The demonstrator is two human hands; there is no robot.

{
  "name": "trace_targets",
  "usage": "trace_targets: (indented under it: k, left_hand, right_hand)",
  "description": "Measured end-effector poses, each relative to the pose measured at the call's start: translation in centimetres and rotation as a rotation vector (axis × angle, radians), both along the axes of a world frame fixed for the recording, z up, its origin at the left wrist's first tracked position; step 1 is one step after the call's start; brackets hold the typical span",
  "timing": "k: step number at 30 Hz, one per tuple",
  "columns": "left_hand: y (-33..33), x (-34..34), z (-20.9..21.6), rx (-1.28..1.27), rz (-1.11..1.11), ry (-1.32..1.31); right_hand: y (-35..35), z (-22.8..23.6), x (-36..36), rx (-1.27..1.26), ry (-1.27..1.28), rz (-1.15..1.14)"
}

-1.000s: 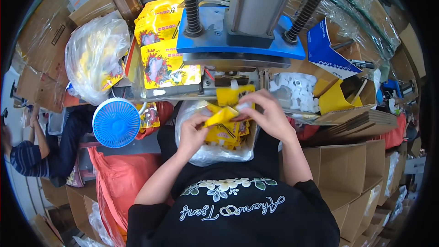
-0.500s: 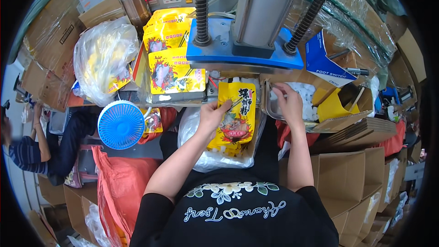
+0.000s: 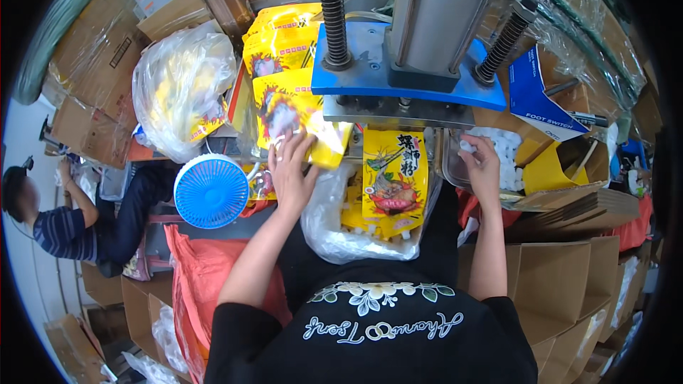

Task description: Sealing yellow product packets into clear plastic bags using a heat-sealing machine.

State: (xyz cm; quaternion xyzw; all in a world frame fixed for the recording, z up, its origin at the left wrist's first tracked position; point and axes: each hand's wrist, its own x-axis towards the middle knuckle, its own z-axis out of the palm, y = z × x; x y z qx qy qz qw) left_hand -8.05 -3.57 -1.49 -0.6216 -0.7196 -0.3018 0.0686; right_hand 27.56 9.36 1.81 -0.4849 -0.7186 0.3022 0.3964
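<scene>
My left hand (image 3: pixel 290 171) lies with spread fingers on a loose yellow printed pouch (image 3: pixel 329 144), which sits askew in front of a stack of similar pouches (image 3: pixel 281 50). My right hand (image 3: pixel 484 171) pinches a small white plastic cap (image 3: pixel 467 146) above a clear plastic tub (image 3: pixel 455 171). Between the hands, another yellow pouch (image 3: pixel 395 178) hangs below the press with its upper edge by the press's lower plate (image 3: pixel 398 112). Below it, a clear plastic bag (image 3: pixel 324 224) holds several yellow pouches with white spouts.
The blue-topped press (image 3: pixel 370 50) stands ahead. A blue fan (image 3: pixel 210 190) is at left, near a bagged pile of pouches (image 3: pixel 181 92). Many white caps (image 3: pixel 501 153) lie right of the tub. Cardboard boxes (image 3: pixel 548 284) line the right; a person (image 3: pixel 64 220) sits far left.
My left hand has let go of the spouted-side pouch and moved left onto the stack, where a pouch has slid askew. My right hand now has a white cap. The view has shifted slightly.
</scene>
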Motion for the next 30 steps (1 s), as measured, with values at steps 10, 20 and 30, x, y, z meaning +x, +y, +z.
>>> trace_targets:
  k: [10, 20, 30]
  left_hand:
    - [-3.2, 4.9, 1.8, -0.016, -0.162, -0.967]
    - [-3.3, 8.4, -0.6, -0.346, -0.304, -1.045]
    - [4.3, 10.9, 1.8, -0.248, -0.128, -1.790]
  right_hand:
    - [-5.3, 5.9, -7.3, -0.085, 0.083, 0.296]
    - [-5.2, 2.7, -8.2, -0.440, 0.232, 0.424]
    - [-2.6, 5.1, 3.9, 0.015, -0.650, -0.318]
